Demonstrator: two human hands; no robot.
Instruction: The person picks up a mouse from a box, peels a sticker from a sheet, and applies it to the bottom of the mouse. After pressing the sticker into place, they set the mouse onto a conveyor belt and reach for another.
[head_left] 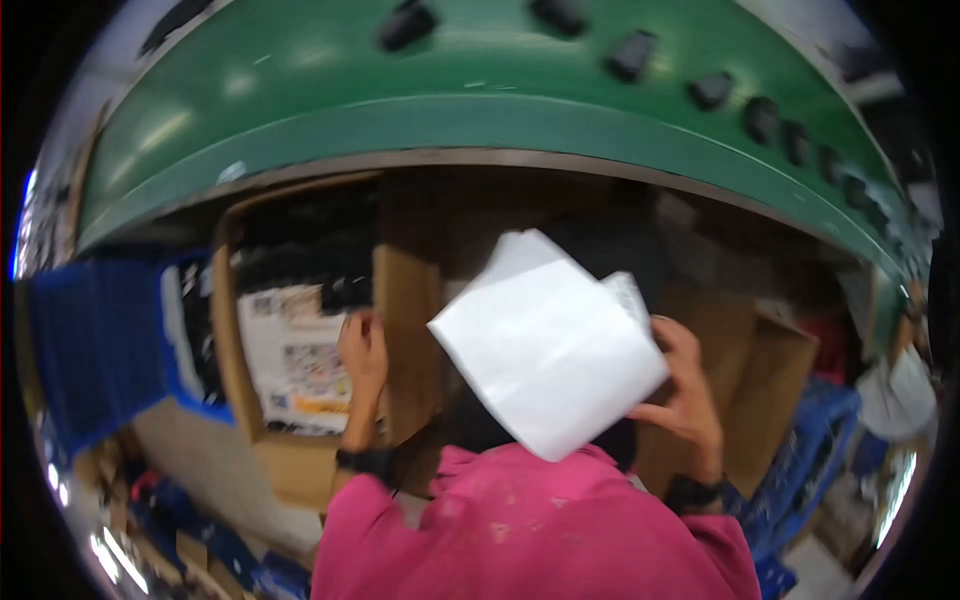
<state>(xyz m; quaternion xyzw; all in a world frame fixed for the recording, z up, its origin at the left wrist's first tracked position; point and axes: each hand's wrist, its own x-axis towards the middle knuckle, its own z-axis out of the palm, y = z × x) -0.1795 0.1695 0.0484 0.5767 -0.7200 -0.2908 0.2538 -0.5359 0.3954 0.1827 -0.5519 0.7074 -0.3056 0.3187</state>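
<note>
My right hand [685, 385] grips the right edge of a large white sheet [550, 345], with thumb and fingers apart around its edge. The sheet is held tilted in front of my body, and a smaller white piece with faint print [627, 296] sticks out behind it. My left hand [362, 350] is over the right side of an open cardboard box [408, 310], its fingers curled together; whether they pinch anything is hidden. Inside that box lie a printed sheet with colored pictures [300, 355] and black, shiny wrapped material [305, 235].
Ahead runs a green work surface [480, 125] carrying several dark, blurred parts [630, 55]. Blue crates [100, 350] stand at the left. On the right are another open cardboard box [770, 390] and blue wrapped material [810, 460].
</note>
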